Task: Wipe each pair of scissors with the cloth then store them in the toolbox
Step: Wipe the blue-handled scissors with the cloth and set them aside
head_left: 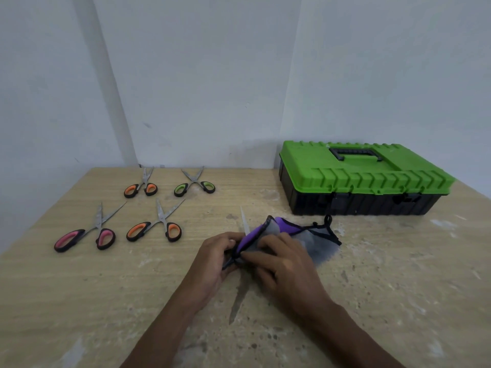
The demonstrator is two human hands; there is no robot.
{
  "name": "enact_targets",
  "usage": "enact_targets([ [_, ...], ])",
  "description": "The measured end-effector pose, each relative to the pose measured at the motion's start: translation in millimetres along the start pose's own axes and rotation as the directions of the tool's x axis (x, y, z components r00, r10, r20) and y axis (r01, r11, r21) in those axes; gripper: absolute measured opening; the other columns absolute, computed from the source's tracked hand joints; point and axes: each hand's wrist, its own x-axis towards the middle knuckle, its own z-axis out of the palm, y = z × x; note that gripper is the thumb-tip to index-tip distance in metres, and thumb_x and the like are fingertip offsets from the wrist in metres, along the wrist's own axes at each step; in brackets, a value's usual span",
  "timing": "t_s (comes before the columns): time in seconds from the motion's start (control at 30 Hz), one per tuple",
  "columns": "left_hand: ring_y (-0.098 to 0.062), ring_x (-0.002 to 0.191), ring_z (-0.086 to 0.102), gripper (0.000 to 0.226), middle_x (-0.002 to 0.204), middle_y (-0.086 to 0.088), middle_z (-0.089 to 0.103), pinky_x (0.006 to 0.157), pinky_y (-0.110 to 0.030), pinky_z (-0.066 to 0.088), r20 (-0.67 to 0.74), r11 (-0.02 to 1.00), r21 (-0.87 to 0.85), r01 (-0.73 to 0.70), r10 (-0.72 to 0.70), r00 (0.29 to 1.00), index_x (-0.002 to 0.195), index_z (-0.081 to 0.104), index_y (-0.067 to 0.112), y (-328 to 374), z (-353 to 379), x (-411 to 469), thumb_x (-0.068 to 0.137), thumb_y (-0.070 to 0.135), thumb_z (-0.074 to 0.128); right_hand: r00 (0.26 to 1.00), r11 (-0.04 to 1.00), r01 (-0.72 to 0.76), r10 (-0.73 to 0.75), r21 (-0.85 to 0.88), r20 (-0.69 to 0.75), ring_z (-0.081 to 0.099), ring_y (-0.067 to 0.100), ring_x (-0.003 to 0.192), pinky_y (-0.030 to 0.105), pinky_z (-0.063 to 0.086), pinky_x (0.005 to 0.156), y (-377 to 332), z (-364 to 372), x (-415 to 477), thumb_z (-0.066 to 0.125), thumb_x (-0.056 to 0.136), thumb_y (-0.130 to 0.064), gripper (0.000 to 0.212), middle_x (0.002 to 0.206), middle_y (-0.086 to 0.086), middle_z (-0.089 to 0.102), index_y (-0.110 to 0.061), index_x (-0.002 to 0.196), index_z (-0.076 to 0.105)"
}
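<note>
A pair of purple-handled scissors (pixel 254 233) is held just above the table by my left hand (pixel 214 258). Its blades are spread: one tip points away from me and the other points toward me under my wrists. My right hand (pixel 285 264) presses a grey cloth with black trim (pixel 320 241) against the scissors. The rest of the cloth trails to the right on the table. The green-lidded black toolbox (pixel 364 179) stands shut at the back right.
Several more scissors lie open at the left: an orange pair (pixel 140 186), a green pair (pixel 195 185), a pink pair (pixel 85 233) and a second orange pair (pixel 155 227). The wooden table (pixel 398 288) meets a white wall behind.
</note>
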Motion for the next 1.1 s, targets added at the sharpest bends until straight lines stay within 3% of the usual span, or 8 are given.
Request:
enact_targets([
  [0.2,-0.029,0.084,0.075,0.040,0.094,-0.023,0.076,0.075,-0.034,0.063,0.048,1.000,-0.009,-0.005,0.005,0.999,0.101,0.071,-0.004,-2,4,-2,0.100,-0.005,0.031,0.985,0.991,-0.114,0.104,-0.069,-0.141,0.051,0.020,0.083,0.038,0.048,0.063,16,-2,6,0.049,0.089,-0.028,0.032,0.097,-0.007,0.063,-0.032,0.108,0.075],
  [0.33,-0.028,0.096,0.073,0.041,0.100,-0.018,0.077,0.080,-0.036,0.058,-0.003,0.998,0.058,-0.024,0.025,1.000,0.100,0.077,0.006,-2,-4,1,0.100,0.002,0.037,0.999,0.999,0.011,-0.013,-0.045,-0.032,0.050,0.013,0.084,0.028,0.042,0.066,-13,0,-3,0.050,0.091,-0.032,0.030,0.095,-0.011,0.063,-0.035,0.108,0.074],
  [0.47,-0.031,0.081,0.073,0.038,0.097,-0.026,0.073,0.070,-0.033,0.064,0.035,0.998,-0.067,0.002,0.000,0.999,0.099,0.070,-0.006,0,4,-2,0.100,-0.006,0.032,0.983,0.988,-0.150,0.144,-0.041,-0.115,0.052,0.018,0.085,0.037,0.048,0.065,12,0,6,0.048,0.088,-0.027,0.035,0.095,-0.008,0.064,-0.031,0.110,0.075],
  [0.57,-0.034,0.079,0.073,0.036,0.100,-0.028,0.069,0.068,-0.033,0.064,0.027,0.998,-0.069,0.000,0.002,1.000,0.097,0.069,-0.008,-2,5,0,0.100,-0.007,0.033,0.960,0.966,-0.258,0.253,-0.024,-0.118,0.056,0.020,0.089,0.039,0.052,0.071,26,0,6,0.058,0.087,-0.017,0.031,0.100,-0.007,0.065,-0.026,0.112,0.076],
  [0.77,-0.025,0.096,0.076,0.028,0.103,-0.015,0.078,0.087,-0.033,0.061,0.146,0.990,0.103,-0.098,0.082,0.986,0.107,0.074,0.006,-4,-1,-4,0.101,-0.003,0.049,0.987,0.993,-0.114,0.112,-0.008,-0.116,0.051,0.011,0.091,0.023,0.044,0.070,15,-4,1,0.055,0.088,-0.021,0.032,0.101,-0.009,0.064,-0.026,0.114,0.074],
  [0.9,-0.019,0.099,0.075,0.019,0.104,0.000,0.079,0.086,-0.031,0.060,0.225,0.925,0.312,-0.218,0.151,0.963,0.109,0.075,0.018,-7,-2,-6,0.096,0.008,0.067,0.980,0.991,-0.104,0.088,-0.086,-0.179,0.058,0.022,0.088,0.036,0.053,0.067,21,2,10,0.048,0.086,-0.023,0.038,0.102,-0.004,0.067,-0.020,0.113,0.075],
  [0.97,-0.015,0.097,0.075,0.021,0.102,0.008,0.079,0.081,-0.024,0.060,0.211,0.923,0.313,-0.222,0.160,0.964,0.106,0.074,0.024,-7,-1,-8,0.095,0.008,0.068,0.977,0.989,-0.111,0.090,-0.101,-0.195,0.059,0.024,0.085,0.038,0.053,0.064,21,2,15,0.046,0.084,-0.022,0.041,0.099,-0.002,0.067,-0.018,0.112,0.076],
  [1.1,-0.022,0.101,0.075,0.025,0.112,-0.003,0.078,0.087,-0.029,0.060,0.275,0.922,0.300,-0.243,0.161,0.948,0.120,0.072,0.014,-7,-1,-8,0.099,0.006,0.061,0.952,0.976,-0.205,0.181,-0.074,-0.247,0.060,0.025,0.080,0.034,0.052,0.056,22,1,25,0.043,0.080,-0.020,0.046,0.095,0.000,0.063,-0.018,0.112,0.076],
])
